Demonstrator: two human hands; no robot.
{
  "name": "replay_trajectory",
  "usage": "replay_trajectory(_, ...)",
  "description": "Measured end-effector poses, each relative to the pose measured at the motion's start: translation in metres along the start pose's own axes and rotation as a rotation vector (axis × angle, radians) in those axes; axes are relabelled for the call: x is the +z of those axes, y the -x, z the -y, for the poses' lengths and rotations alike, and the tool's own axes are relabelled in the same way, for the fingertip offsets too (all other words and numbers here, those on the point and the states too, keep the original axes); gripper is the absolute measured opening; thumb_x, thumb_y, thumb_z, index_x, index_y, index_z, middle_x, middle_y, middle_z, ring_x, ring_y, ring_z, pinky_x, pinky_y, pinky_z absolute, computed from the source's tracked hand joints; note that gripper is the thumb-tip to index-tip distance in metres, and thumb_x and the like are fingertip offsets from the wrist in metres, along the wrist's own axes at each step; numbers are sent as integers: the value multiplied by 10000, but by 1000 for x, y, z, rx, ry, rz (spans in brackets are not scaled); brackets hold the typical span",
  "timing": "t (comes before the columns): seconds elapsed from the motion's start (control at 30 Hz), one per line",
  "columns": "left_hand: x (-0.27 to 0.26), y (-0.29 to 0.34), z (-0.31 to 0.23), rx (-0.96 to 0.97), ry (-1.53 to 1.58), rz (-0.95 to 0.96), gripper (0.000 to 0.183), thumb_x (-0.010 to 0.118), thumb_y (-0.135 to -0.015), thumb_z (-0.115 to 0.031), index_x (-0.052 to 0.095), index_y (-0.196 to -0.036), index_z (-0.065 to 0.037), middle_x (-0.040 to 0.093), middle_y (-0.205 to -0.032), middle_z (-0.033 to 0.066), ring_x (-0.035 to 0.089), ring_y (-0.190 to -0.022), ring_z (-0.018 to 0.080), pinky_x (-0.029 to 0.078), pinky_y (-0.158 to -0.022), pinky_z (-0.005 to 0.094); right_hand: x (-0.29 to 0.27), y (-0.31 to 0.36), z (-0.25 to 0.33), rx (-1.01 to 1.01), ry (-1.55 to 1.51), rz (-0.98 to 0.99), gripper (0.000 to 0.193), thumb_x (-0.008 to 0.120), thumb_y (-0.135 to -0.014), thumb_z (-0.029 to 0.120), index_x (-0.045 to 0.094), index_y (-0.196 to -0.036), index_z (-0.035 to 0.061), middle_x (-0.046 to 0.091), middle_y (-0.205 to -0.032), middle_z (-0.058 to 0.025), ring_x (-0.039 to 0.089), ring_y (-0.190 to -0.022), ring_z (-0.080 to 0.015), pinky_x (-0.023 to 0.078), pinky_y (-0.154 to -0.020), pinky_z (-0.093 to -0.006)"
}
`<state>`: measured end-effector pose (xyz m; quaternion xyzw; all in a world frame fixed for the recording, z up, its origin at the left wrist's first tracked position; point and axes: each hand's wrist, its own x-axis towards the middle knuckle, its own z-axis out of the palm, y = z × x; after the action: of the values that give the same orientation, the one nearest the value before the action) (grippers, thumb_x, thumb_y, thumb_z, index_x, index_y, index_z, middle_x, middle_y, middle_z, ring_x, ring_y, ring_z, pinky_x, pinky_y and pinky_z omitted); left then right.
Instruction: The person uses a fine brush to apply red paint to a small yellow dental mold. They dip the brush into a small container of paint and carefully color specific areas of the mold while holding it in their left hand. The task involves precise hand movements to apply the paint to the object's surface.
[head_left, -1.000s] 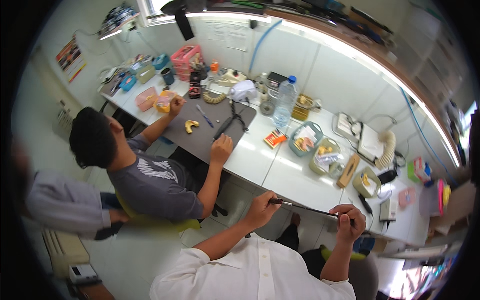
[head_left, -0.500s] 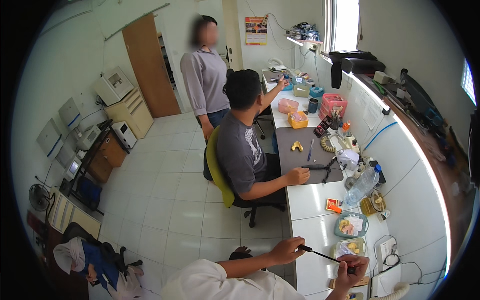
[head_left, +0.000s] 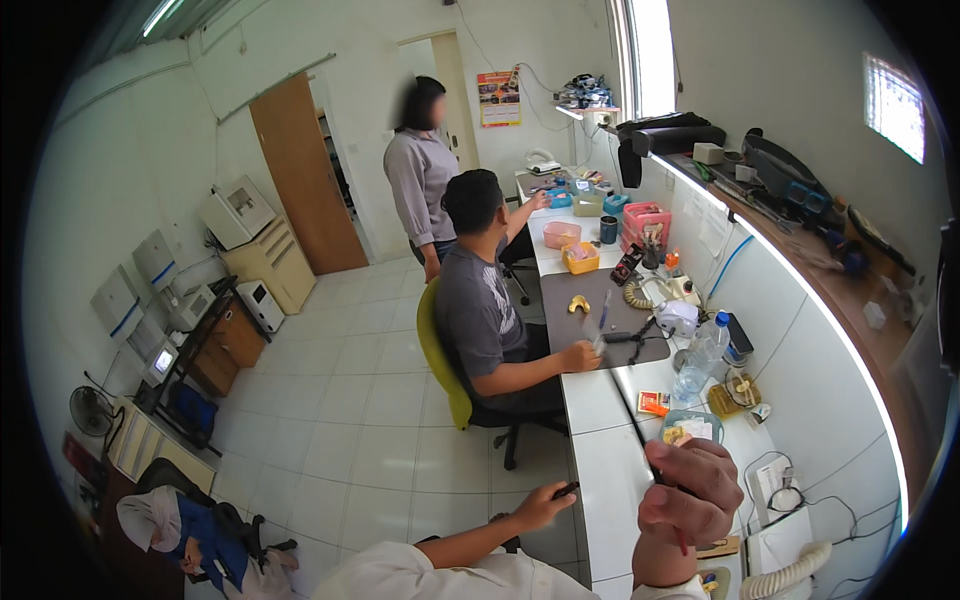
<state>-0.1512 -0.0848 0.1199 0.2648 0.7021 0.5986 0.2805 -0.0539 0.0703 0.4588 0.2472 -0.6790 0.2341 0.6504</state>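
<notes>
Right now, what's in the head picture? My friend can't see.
A person's right hand holds up a thin dark rod; the left hand grips a small black piece. Beyond, someone in grey sits at a white bench near a standing person.

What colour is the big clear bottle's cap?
The cap is blue; the head view shows it best.

White bench along the right wall; grey mat on it bearing a yellow horseshoe-shaped dental piece. Beyond the mat: orange tub, pink tub just behind it, dark mug beside a pink basket. Clear plastic bottle, blue cap, near the mat's closer end. Far wall: calendar, brown door. Left side: electric fan. Seated co-worker, dark T-shirt, on green chair.
</notes>
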Motion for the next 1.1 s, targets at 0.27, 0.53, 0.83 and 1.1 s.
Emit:
replay_trajectory(0.27,-36,-20,24,0,-110,266,482,655,-978,-391,489,-677,-53,419,-620,-46,378,-585,70,319,-537,288,30,-22,-1,61,-88,126,325,701,-926,433,616,-1039,141,748,-875,-93,542,-463,-99,383,-453,-206)
replay_trajectory(0.53,-82,-117,114,-246,-229,891,379,626,-999,-381,613,-815,-49,565,-732,-18,527,-705,100,428,-641,291,49,61,-42,232,282,44,223,791,-848,312,751,-987,143,717,-856,-43,514,-469,-81,370,-438,-236)
replay_trajectory(0.83,-114,-140,266,-692,-474,1399,314,604,-995,-331,682,-1083,-40,691,-942,44,635,-865,149,503,-776,297,84,230,-9,913,541,-26,285,785,-810,101,749,-1091,136,748,-959,-37,651,-598,-141,456,-478,-239)
replay_trajectory(1.1,-91,-66,369,-1207,-271,1152,348,576,-995,-372,676,-1125,-64,698,-978,62,642,-877,170,495,-762,316,53,295,7,1150,345,188,346,756,-831,103,714,-1158,208,716,-1108,1,627,-607,-152,447,-481,-266)
